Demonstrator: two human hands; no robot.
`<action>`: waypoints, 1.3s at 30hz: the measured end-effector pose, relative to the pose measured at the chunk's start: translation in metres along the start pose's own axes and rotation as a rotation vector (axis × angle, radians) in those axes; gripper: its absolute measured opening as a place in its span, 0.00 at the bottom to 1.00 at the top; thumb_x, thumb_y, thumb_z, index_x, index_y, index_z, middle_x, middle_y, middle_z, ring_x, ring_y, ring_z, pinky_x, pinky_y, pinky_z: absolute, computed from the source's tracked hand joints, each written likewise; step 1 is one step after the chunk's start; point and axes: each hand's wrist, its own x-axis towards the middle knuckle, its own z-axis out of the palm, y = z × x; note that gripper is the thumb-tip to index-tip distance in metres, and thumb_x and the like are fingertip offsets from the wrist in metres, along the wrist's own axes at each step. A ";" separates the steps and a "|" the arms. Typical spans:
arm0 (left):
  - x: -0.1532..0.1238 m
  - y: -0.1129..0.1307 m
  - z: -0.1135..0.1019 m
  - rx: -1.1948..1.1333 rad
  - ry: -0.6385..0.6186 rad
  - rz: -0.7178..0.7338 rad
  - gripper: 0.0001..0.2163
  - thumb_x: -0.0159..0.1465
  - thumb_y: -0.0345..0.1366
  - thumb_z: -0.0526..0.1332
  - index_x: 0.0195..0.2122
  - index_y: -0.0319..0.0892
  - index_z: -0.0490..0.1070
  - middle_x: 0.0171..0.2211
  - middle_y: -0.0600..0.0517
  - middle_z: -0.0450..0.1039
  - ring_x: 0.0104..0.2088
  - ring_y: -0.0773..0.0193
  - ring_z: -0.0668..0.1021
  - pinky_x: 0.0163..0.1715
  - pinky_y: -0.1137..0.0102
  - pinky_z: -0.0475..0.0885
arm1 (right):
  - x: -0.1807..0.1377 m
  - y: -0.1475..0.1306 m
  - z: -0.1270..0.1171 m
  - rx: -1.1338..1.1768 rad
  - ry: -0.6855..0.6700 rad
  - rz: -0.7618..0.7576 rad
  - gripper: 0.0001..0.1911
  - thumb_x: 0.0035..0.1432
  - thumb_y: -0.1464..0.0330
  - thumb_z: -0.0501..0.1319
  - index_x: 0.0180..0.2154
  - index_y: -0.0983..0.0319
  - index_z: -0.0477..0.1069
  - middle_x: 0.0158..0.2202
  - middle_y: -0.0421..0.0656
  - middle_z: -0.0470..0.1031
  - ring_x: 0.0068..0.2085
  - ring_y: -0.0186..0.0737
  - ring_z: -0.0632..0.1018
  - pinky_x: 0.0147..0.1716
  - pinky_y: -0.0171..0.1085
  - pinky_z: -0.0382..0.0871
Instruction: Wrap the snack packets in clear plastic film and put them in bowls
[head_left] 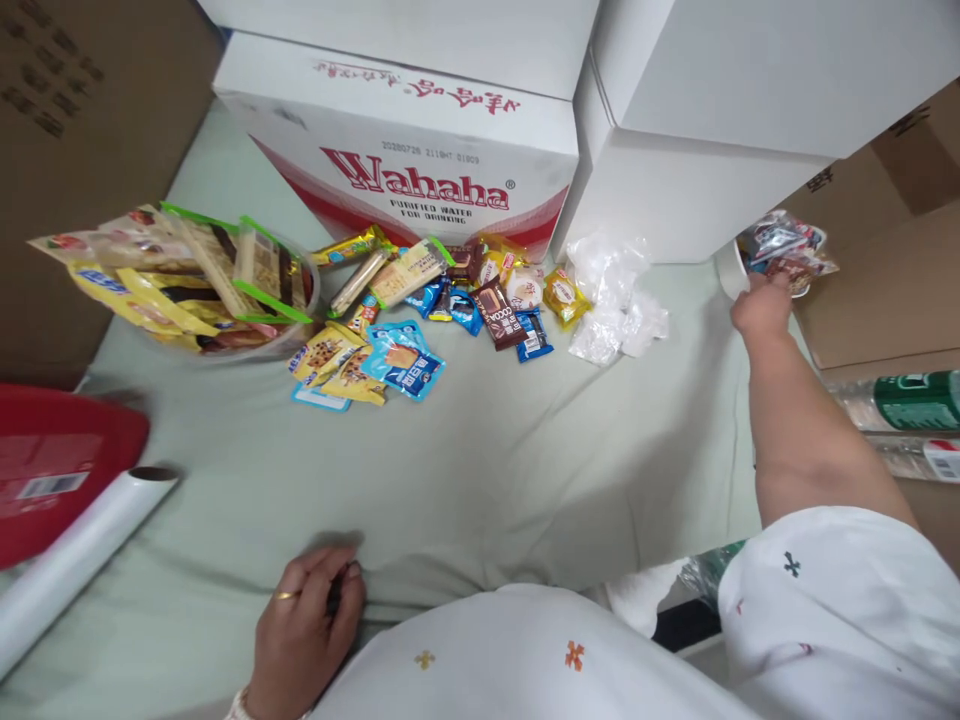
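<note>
My right hand [761, 300] reaches far right and grips the rim of a white bowl [729, 270] heaped with small wrapped snacks [784, 245]; its fingers are hidden. My left hand [311, 615], wearing a ring, rests curled on the pale green cloth [487, 470] near me, pinching something small and dark that I cannot make out. Across the cloth's far side lies a scatter of snack packets [420, 320]. At far left a clear bowl [300, 330] stands stuffed with larger snack packs.
A Wahaha carton [420, 150] and white boxes [697, 150] wall the back. Crumpled clear plastic [615, 300] lies by the packets. A clear film roll [75, 560] and red object [52, 470] sit left. Brown cartons flank both sides; bottles [907, 410] lie right.
</note>
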 end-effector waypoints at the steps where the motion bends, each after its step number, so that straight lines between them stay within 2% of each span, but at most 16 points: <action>1: 0.000 0.000 -0.001 -0.007 0.000 -0.006 0.04 0.70 0.29 0.59 0.45 0.40 0.70 0.38 0.47 0.73 0.36 0.60 0.78 0.38 0.67 0.75 | 0.002 -0.006 0.002 0.001 -0.012 0.001 0.09 0.63 0.72 0.62 0.36 0.76 0.74 0.53 0.68 0.69 0.46 0.37 0.72 0.40 0.42 0.57; 3: 0.001 0.001 -0.001 -0.021 0.004 -0.016 0.04 0.70 0.29 0.59 0.45 0.40 0.70 0.38 0.47 0.73 0.36 0.60 0.78 0.38 0.67 0.76 | -0.004 -0.024 0.003 0.051 0.040 0.016 0.08 0.62 0.77 0.60 0.41 0.75 0.76 0.49 0.66 0.73 0.47 0.41 0.72 0.44 0.44 0.58; 5: 0.002 0.002 -0.002 -0.040 0.009 -0.035 0.05 0.70 0.29 0.59 0.45 0.41 0.70 0.38 0.47 0.72 0.36 0.60 0.78 0.38 0.67 0.76 | -0.024 -0.044 0.000 0.196 0.139 -0.004 0.13 0.63 0.78 0.56 0.44 0.74 0.78 0.43 0.60 0.77 0.44 0.41 0.73 0.46 0.43 0.61; 8: 0.003 0.003 -0.001 -0.082 0.007 -0.063 0.05 0.69 0.29 0.59 0.45 0.42 0.71 0.39 0.47 0.73 0.36 0.61 0.78 0.38 0.68 0.76 | -0.073 -0.074 -0.010 0.452 0.208 -0.153 0.16 0.68 0.72 0.54 0.47 0.68 0.79 0.39 0.52 0.78 0.37 0.40 0.74 0.39 0.38 0.67; 10: 0.003 0.004 -0.001 -0.106 0.007 -0.072 0.06 0.69 0.29 0.59 0.45 0.42 0.71 0.39 0.47 0.73 0.36 0.60 0.78 0.38 0.67 0.76 | -0.106 -0.088 -0.014 0.519 0.166 -0.246 0.16 0.67 0.65 0.57 0.50 0.64 0.78 0.44 0.49 0.77 0.36 0.38 0.75 0.37 0.37 0.69; 12: 0.002 0.003 -0.003 -0.133 0.017 -0.084 0.06 0.68 0.30 0.60 0.45 0.42 0.72 0.38 0.48 0.74 0.36 0.60 0.78 0.37 0.67 0.75 | -0.131 -0.093 -0.014 0.518 0.034 -0.287 0.18 0.60 0.61 0.64 0.49 0.61 0.78 0.46 0.47 0.76 0.34 0.37 0.75 0.39 0.39 0.72; 15: 0.000 0.003 -0.009 -0.238 0.017 -0.143 0.06 0.68 0.32 0.61 0.45 0.43 0.73 0.38 0.49 0.74 0.34 0.62 0.78 0.35 0.68 0.75 | -0.155 -0.092 -0.013 0.502 -0.159 -0.259 0.11 0.55 0.62 0.66 0.38 0.61 0.79 0.37 0.45 0.77 0.31 0.39 0.76 0.42 0.43 0.75; 18: 0.005 0.006 -0.016 -0.401 0.037 -0.288 0.06 0.68 0.35 0.62 0.45 0.45 0.73 0.39 0.49 0.74 0.35 0.63 0.78 0.35 0.68 0.75 | -0.183 -0.092 -0.025 0.627 -0.092 -0.157 0.12 0.60 0.61 0.62 0.37 0.61 0.80 0.37 0.46 0.78 0.33 0.41 0.78 0.39 0.43 0.76; 21: 0.027 0.022 -0.018 -0.597 0.015 -0.467 0.08 0.68 0.41 0.63 0.42 0.44 0.75 0.38 0.49 0.74 0.38 0.61 0.78 0.38 0.67 0.75 | -0.232 -0.109 -0.046 0.822 -0.026 -0.172 0.13 0.64 0.59 0.62 0.42 0.59 0.81 0.43 0.47 0.80 0.35 0.41 0.80 0.38 0.43 0.78; 25: 0.080 0.060 0.000 -1.030 -0.217 -0.677 0.17 0.68 0.52 0.59 0.43 0.43 0.73 0.35 0.50 0.75 0.34 0.62 0.77 0.31 0.70 0.73 | -0.308 -0.150 -0.067 0.958 -0.201 -0.395 0.10 0.67 0.61 0.61 0.42 0.54 0.82 0.44 0.46 0.82 0.44 0.45 0.82 0.47 0.46 0.79; 27: 0.106 0.076 0.017 -1.113 -0.245 -0.638 0.19 0.63 0.53 0.66 0.43 0.42 0.74 0.38 0.48 0.76 0.37 0.61 0.77 0.32 0.70 0.72 | -0.336 -0.167 -0.070 0.978 -0.319 -0.491 0.11 0.68 0.62 0.60 0.43 0.53 0.82 0.44 0.46 0.82 0.47 0.46 0.82 0.49 0.47 0.78; 29: 0.125 0.086 0.033 -1.120 -0.272 -0.554 0.18 0.55 0.51 0.72 0.38 0.42 0.76 0.37 0.49 0.76 0.36 0.62 0.76 0.34 0.70 0.71 | -0.353 -0.177 -0.071 0.978 -0.383 -0.538 0.11 0.69 0.61 0.59 0.42 0.53 0.81 0.44 0.46 0.83 0.47 0.45 0.82 0.49 0.47 0.78; 31: 0.133 0.089 0.045 -1.183 -0.313 -0.533 0.16 0.55 0.50 0.72 0.30 0.41 0.75 0.30 0.52 0.75 0.32 0.65 0.74 0.34 0.70 0.70 | -0.362 -0.177 -0.072 0.962 -0.378 -0.539 0.11 0.69 0.61 0.59 0.41 0.53 0.81 0.43 0.46 0.83 0.46 0.45 0.83 0.49 0.47 0.79; 34: 0.131 0.086 0.053 -1.336 -0.275 -0.706 0.18 0.54 0.51 0.73 0.28 0.41 0.73 0.23 0.57 0.69 0.25 0.69 0.70 0.29 0.71 0.66 | -0.372 -0.164 -0.073 0.941 -0.272 -0.473 0.10 0.69 0.62 0.59 0.41 0.53 0.80 0.42 0.46 0.82 0.44 0.45 0.82 0.47 0.46 0.78; 37: 0.122 0.080 0.053 -1.482 -0.191 -0.907 0.21 0.50 0.51 0.76 0.31 0.40 0.73 0.25 0.57 0.71 0.26 0.70 0.72 0.29 0.73 0.67 | -0.386 -0.145 -0.074 0.941 -0.212 -0.435 0.08 0.68 0.64 0.61 0.42 0.53 0.80 0.42 0.46 0.80 0.44 0.45 0.82 0.44 0.45 0.78; 39: 0.116 0.078 0.050 -1.575 -0.173 -0.954 0.23 0.49 0.52 0.77 0.33 0.40 0.73 0.29 0.55 0.75 0.30 0.68 0.76 0.33 0.72 0.70 | -0.395 -0.135 -0.077 0.949 -0.332 -0.533 0.08 0.68 0.65 0.61 0.41 0.53 0.80 0.42 0.46 0.79 0.43 0.45 0.81 0.42 0.44 0.78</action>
